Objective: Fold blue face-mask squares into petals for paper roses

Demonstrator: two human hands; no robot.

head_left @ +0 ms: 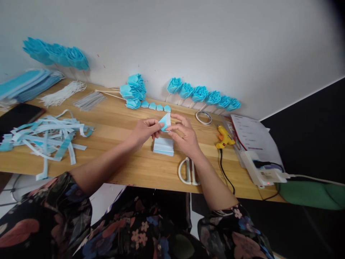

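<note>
Above the bench (130, 169), a blue piece (165, 121) is pinched by left hand (147, 130) and right hand (185, 136), each nearly closed; its fold may be lost if loosened.

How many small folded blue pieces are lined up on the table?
4, in one row: the leftmost piece beside the lying flower bunch, then the second piece, third piece and rightmost piece. More may be hidden behind the bunch.
</note>
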